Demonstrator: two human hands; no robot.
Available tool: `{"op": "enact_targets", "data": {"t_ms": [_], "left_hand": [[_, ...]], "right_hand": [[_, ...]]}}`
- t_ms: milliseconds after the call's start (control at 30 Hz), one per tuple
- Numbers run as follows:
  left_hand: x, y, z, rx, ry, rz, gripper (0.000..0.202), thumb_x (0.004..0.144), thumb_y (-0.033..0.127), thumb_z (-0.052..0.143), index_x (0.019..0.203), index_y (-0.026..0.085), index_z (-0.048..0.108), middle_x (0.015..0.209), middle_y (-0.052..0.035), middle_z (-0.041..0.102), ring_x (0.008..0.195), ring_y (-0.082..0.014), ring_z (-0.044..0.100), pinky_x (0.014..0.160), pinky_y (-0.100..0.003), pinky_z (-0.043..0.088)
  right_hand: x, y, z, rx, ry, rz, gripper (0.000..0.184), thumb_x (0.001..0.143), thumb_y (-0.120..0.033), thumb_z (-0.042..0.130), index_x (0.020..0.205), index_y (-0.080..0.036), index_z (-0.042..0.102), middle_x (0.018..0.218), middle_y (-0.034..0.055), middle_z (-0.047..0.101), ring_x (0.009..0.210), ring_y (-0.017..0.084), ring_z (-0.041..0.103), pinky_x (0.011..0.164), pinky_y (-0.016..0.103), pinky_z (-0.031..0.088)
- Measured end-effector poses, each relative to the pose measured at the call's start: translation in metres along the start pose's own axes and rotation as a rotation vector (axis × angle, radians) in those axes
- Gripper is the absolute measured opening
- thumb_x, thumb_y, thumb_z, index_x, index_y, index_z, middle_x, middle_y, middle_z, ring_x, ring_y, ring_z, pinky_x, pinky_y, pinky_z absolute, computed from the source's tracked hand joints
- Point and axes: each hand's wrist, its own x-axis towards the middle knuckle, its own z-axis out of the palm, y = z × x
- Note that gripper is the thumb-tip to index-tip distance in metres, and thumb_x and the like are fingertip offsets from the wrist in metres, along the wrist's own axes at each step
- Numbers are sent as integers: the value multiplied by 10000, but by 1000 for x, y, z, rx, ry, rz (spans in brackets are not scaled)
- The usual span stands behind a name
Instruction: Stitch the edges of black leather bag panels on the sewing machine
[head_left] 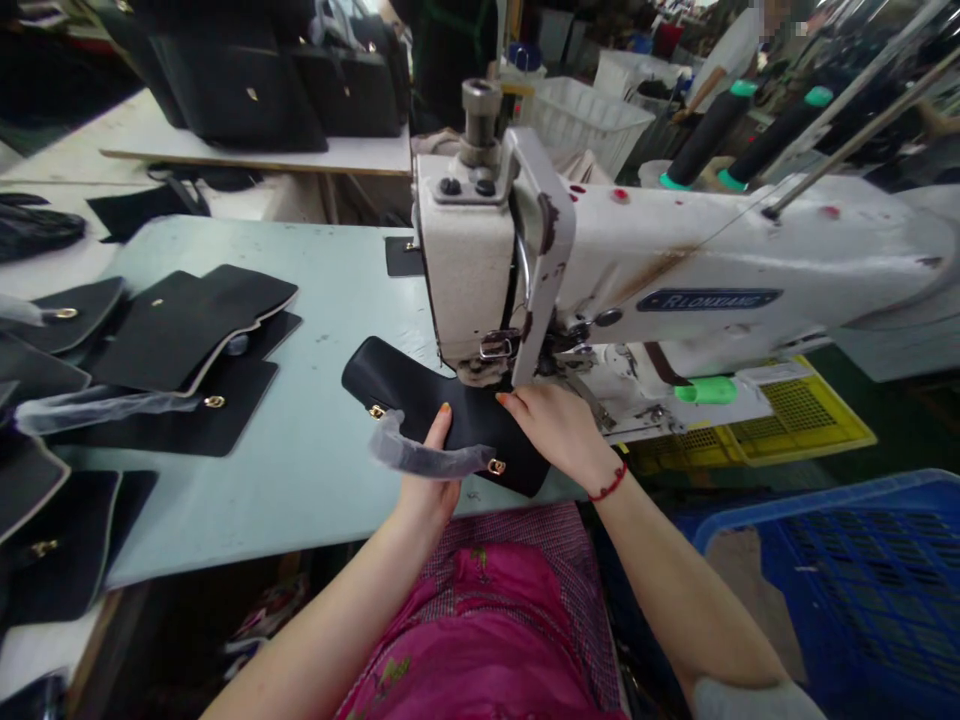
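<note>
A black leather bag panel lies on the pale green sewing table, its far end under the presser foot of a white industrial sewing machine. It carries gold metal fittings and a strap wrapped in clear plastic. My left hand grips the panel's near edge, thumb on top, just below the wrapped strap. My right hand lies flat on the panel, fingertips close to the presser foot.
Several black panels with gold fittings lie stacked at the table's left. Black bags stand on a bench behind. A white plastic basket stands beyond the machine, a yellow tray lies to its right, and a blue crate sits at lower right.
</note>
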Motion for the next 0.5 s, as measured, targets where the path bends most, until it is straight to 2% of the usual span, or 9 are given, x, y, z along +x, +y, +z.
{"op": "enact_targets", "data": {"t_ms": [67,167,367,500], "left_hand": [[-1,-1,2,-2,8,35,458,758,84,715,1207,110,626,1229,-159,682,1229,-309,587,1034,-442,498],[1,-2,2,5,4,33,479,739,72,732,1205,106,626,1205,-165,691,1215,-321,596,1038,-461,492],[1,-1,1,-9,-6,10,462,734,60,727,1184,115,638,1221,-166,683,1249,-334,567,1028,-450,502],[0,0,4,-2,13,5,456,731,61,720,1176,109,636,1185,-163,700,1250,-330,566,1011,-441,516]], "right_hand": [[8,-5,-6,-19,-33,0,417,1014,-407,405,901,-163,724,918,125,734,850,231,686,674,278,440],[14,-6,-4,59,-51,-15,350,990,-385,469,894,-179,735,912,94,738,840,198,673,632,247,382],[14,3,14,278,44,-54,340,962,-382,528,778,-169,718,751,41,703,641,121,594,546,239,273],[14,5,17,350,61,-69,343,949,-376,545,745,-156,712,706,37,684,616,120,575,535,237,260]]}}
